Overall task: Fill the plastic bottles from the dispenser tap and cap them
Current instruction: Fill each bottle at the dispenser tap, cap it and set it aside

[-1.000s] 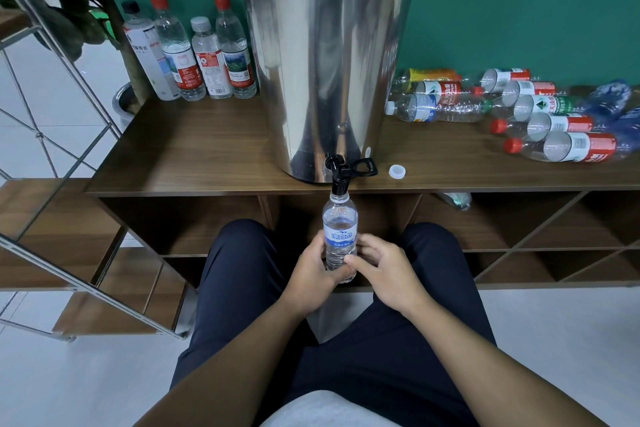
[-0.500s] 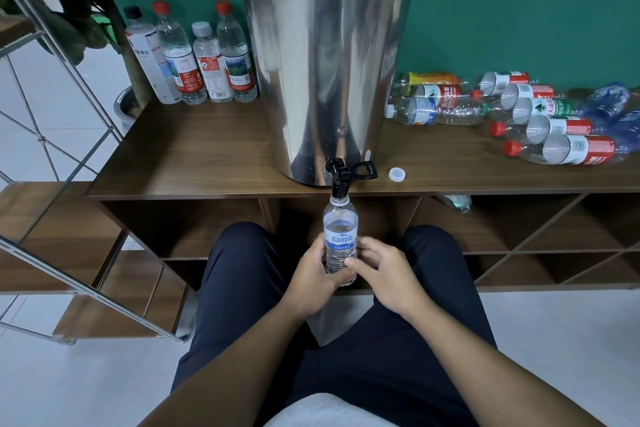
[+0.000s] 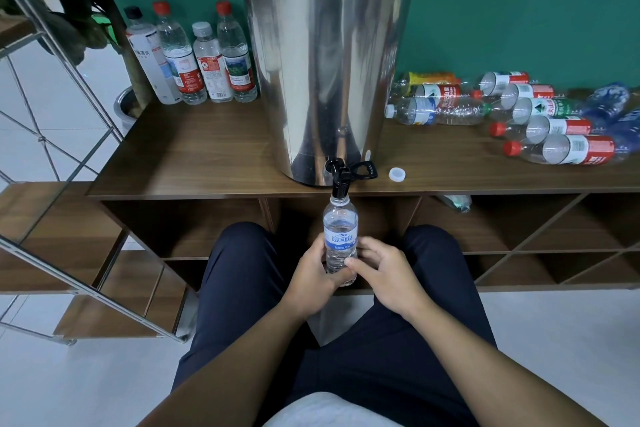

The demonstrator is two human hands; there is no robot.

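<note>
Standing on a wooden shelf [image 3: 194,163], a steel dispenser [image 3: 322,80] backs a green wall [image 3: 519,3].

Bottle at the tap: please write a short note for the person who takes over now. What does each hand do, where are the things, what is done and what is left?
Left hand: grips the blue-label bottle low on its body.
Right hand: fingers rest on the same bottle from the other side.
The bottle stands upright, its open mouth right under the black tap of the steel dispenser.
White cap: loose on the wooden shelf, right of the tap.
Done: four capped bottles stand left of the dispenser.
Left: finish this fill, cap it, then the bottles lying on the right.
</note>
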